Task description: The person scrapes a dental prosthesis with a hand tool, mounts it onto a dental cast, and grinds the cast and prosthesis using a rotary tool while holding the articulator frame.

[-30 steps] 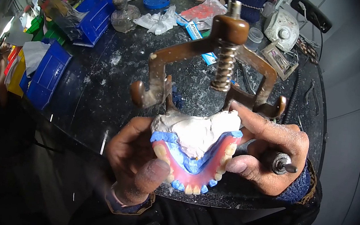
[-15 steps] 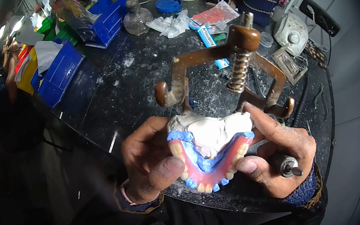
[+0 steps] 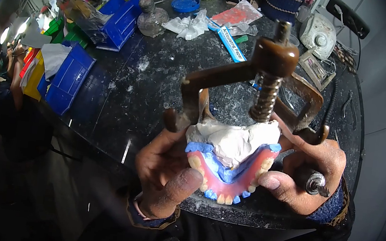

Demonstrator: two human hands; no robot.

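Both hands hold a brown metal dental articulator (image 3: 275, 57) with a spring screw, raised above the table's near edge. White plaster (image 3: 236, 140) is mounted on it, over a blue dental cast (image 3: 229, 174) bearing a pink denture (image 3: 223, 189) with cream teeth. Several front spots between the teeth show blue. My left hand (image 3: 167, 175) grips the left side, thumb against the side teeth. Around the right side closes my right hand (image 3: 314, 169), its thumb at the teeth and index finger behind the plaster. A metal handpiece (image 3: 315, 183) is also tucked in the right fingers.
Blue bins (image 3: 69, 79) stand along the left edge. An articulating paper box (image 3: 231, 44), crumpled tissue (image 3: 187, 24), glass bottle (image 3: 151, 17) and blue lid (image 3: 185, 4) lie at the back. A white control unit (image 3: 318, 35) sits back right. Another person's arm (image 3: 17, 75) shows far left.
The articulator's upper frame has tilted toward me and shifted right, its screw now lower and nearer the plaster. Both hands moved slightly right with the view.
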